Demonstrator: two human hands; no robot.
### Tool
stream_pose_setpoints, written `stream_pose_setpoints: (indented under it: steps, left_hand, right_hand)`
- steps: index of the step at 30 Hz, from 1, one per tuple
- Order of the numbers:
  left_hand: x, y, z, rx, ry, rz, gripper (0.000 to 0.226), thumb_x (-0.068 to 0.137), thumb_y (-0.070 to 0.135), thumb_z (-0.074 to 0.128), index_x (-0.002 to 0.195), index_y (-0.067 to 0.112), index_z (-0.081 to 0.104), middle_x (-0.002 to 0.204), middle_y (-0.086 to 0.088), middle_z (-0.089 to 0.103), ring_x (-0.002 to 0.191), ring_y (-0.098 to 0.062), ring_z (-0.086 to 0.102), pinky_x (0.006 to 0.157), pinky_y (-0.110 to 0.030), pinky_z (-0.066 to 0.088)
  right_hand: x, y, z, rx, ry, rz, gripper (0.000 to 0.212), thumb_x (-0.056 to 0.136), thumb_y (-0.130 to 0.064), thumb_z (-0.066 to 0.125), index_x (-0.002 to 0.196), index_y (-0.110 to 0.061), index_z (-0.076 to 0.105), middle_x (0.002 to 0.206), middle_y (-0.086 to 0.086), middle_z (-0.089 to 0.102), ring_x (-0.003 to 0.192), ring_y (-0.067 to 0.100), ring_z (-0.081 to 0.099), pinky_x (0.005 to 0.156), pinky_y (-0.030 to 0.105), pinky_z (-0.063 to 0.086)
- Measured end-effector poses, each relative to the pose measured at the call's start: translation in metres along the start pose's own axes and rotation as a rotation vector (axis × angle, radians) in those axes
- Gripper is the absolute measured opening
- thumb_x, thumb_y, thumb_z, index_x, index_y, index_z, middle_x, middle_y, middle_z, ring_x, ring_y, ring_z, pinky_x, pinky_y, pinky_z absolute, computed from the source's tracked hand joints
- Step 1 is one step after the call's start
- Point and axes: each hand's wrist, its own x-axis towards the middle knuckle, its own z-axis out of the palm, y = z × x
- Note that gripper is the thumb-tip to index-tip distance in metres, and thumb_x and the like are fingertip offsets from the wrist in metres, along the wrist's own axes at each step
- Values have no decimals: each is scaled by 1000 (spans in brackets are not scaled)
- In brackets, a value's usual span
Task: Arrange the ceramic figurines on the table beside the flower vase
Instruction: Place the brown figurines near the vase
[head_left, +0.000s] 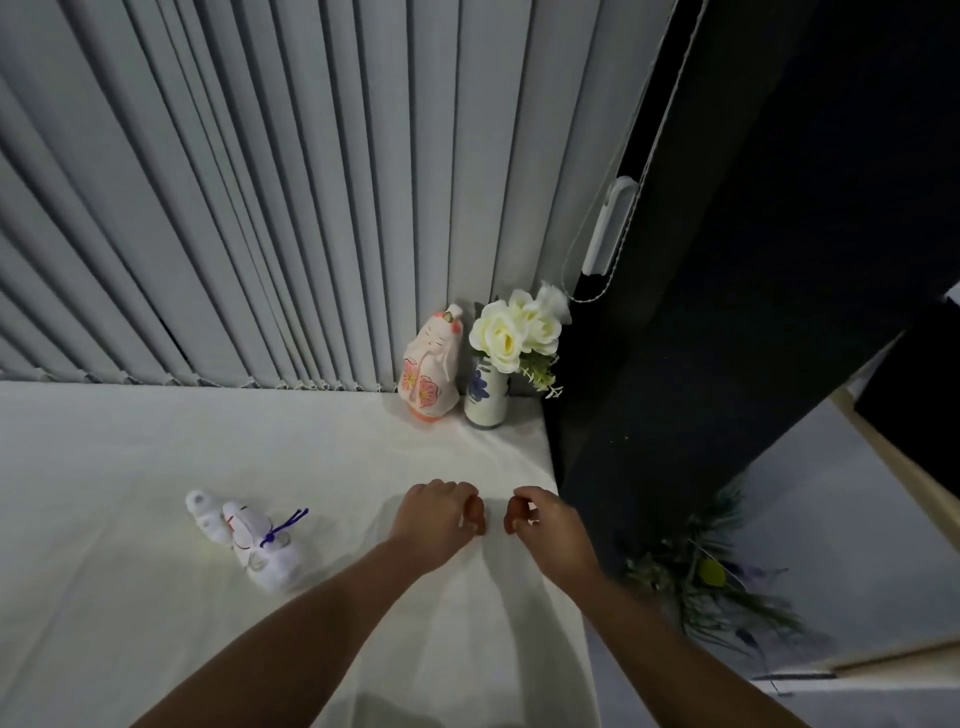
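Observation:
A small white vase (485, 400) with a blue flower print holds cream roses at the table's far right corner. A pink-and-white ceramic doll figurine (430, 364) stands upright just left of it, touching or nearly touching. A white figurine with a purple cord (254, 543) lies on its side at the table's left-centre. My left hand (439, 517) and my right hand (545, 519) hover side by side over the white tablecloth (156, 467), fingers curled, nothing held. Both are well in front of the vase and to the right of the lying figurine.
Grey vertical blinds (234, 208) hang behind the table. A dark panel (727, 312) with a blind cord and white cord holder stands at the right edge. Below it on the floor lies greenery (711, 577).

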Motion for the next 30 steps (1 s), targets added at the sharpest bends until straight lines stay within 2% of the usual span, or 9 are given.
stream_pose_setpoints:
  steps: [3,7,11,16,20,23,26,30]
  left_hand:
    - [21,0,4,-2,4,-33,36,86,33,55,119,20,58,109,-2,68,103,-24,59,89,-33,42]
    - [47,3,6,-18,19,-67,36,85,32,57,119,20,59,110,-3,69,104,-26,59,88,-35,43]
    - [64,7,10,-23,24,-76,30,83,29,57,112,20,61,105,-4,69,101,-27,60,86,-35,44]
    - [78,9,14,-6,31,-59,25,83,27,56,106,21,62,102,-3,69,99,-27,60,82,-33,42]
    - [86,8,16,-10,27,-65,28,82,27,57,109,21,62,102,-4,69,100,-27,59,83,-33,42]
    - [90,7,16,-8,11,-63,30,83,27,56,111,21,60,104,-3,68,101,-26,59,84,-32,42]
    - [92,6,16,-35,1,-58,28,82,25,57,109,21,61,102,-4,69,100,-27,59,84,-33,42]
    - [91,4,14,-52,-27,-54,27,84,23,56,111,21,61,106,-4,68,103,-27,58,87,-35,42]
  right_hand:
    - [22,2,-4,26,-17,-21,27,83,-2,56,107,-13,64,98,3,69,92,20,64,87,35,54]
    - [49,5,-11,20,-19,-19,24,83,-1,56,106,-5,63,99,12,68,92,27,64,86,42,54]
    - [70,7,-14,19,-38,-29,27,84,-3,56,109,-10,63,98,7,70,89,21,64,84,37,53]
    - [89,12,-14,-7,-62,-49,25,83,-2,55,106,-8,62,93,8,70,87,22,64,83,35,52]
    - [100,13,-15,-25,-68,-58,23,84,0,55,105,-5,62,97,13,69,91,26,63,80,34,48]
    - [106,15,-14,-17,-87,-76,19,84,-1,54,101,-6,62,91,13,68,87,27,63,75,32,47]
    - [109,16,-13,-8,-115,-86,23,85,-1,55,104,-9,63,92,11,69,86,25,63,79,34,49]
    - [109,17,-13,6,-140,-72,36,85,-1,56,119,-11,61,106,9,69,98,23,64,89,32,50]
